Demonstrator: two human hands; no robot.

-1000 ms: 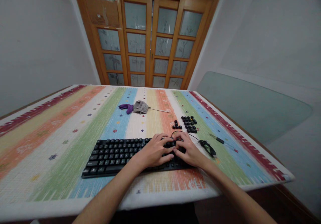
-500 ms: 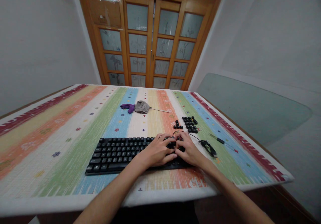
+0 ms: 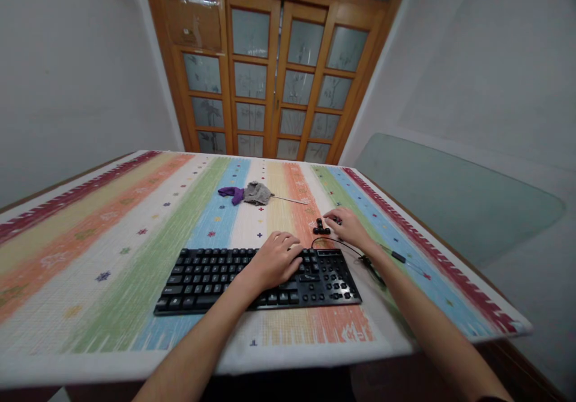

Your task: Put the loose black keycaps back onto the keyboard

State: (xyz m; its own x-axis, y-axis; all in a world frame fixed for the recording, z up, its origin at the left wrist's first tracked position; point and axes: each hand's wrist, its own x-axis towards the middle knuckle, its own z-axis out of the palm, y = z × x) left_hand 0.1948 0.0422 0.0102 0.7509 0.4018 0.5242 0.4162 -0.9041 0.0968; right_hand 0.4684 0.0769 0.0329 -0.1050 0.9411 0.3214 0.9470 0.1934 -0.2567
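Observation:
A black keyboard [image 3: 211, 279] lies on the tablecloth, its right end showing bare key positions without caps. My left hand [image 3: 281, 258] rests over the keyboard's upper middle, fingers loosely curved and apart, holding nothing I can see. Beyond the keyboard's far right corner, my right hand [image 3: 348, 227] reaches over loose black keycaps. Its fingers are bent and a little apart, and it covers most of the larger keycap group. A small cluster of keycaps [image 3: 321, 228] shows just left of its fingertips.
A black cable [image 3: 373, 270] lies partly under my right forearm. Right of it is a thin tool with a black handle [image 3: 398, 257]. Farther back lie a grey cloth [image 3: 257, 193], a purple piece of fabric [image 3: 231, 194] and a thin rod [image 3: 290, 200].
My right hand has left the keyboard and moved forward and right to the loose keycaps. The left hand has drawn back slightly left, uncovering the keyboard's right end.

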